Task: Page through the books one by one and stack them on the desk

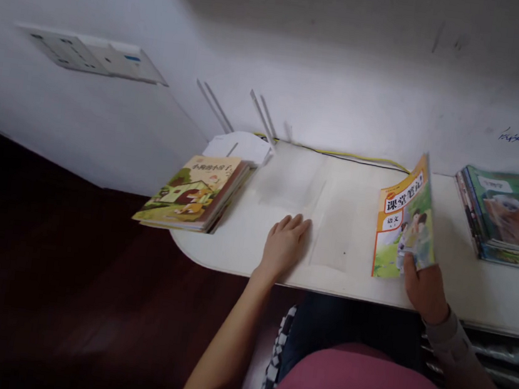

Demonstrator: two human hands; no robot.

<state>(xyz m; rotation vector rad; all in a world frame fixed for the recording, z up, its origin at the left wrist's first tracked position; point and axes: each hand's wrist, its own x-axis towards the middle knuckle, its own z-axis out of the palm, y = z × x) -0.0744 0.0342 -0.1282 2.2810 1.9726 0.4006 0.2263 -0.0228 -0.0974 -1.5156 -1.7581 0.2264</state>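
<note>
My right hand (pixel 426 292) grips the lower right edge of an orange, yellow and green workbook (pixel 395 227), thumb on its front cover. The workbook is held tilted above the white table (pixel 252 253). A clear plastic book cover (pixel 336 232) lies spread on the tabletop, its folds faintly visible. On the left edge of that cover, or just beside it, rests my left hand (pixel 285 245), palm down with fingers laid out and nothing in them.
A stack of picture books (pixel 194 189) sits at the table's left end, before a white router (pixel 241 145) with upright antennas. More books (pixel 512 216) are piled at the right. A yellow cable (pixel 363 158) runs along the wall; sockets (pixel 92 55) are at left.
</note>
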